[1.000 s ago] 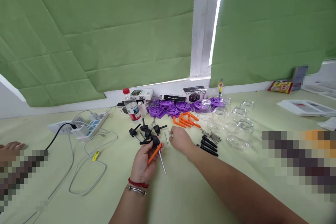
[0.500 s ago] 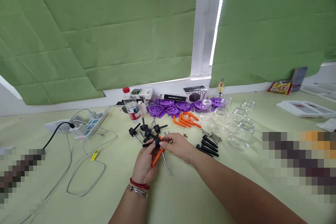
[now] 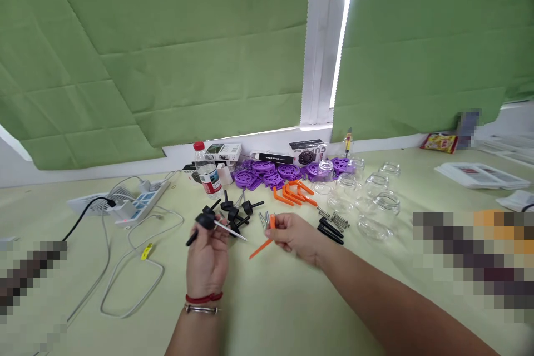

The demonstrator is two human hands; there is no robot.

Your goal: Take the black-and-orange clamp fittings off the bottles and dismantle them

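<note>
Creased green sheets [image 3: 167, 78] hang behind the pale yellow-green tabletop [image 3: 271, 306] I watch from afar. On my feed, the left hand [image 3: 207, 258] has its thumb and fingers closed on a black round-headed plastic part with a slim silver rod [image 3: 204, 220], the rod pointing rightward. I see the right hand [image 3: 294, 238] pinching a bent orange plastic strip [image 3: 261, 248] between thumb and fingers (well clear of that rod). Thin silver metal pins [image 3: 262, 221] lie just beside the strip; more black round-headed parts [image 3: 247, 207] cluster beyond the left hand.
</note>
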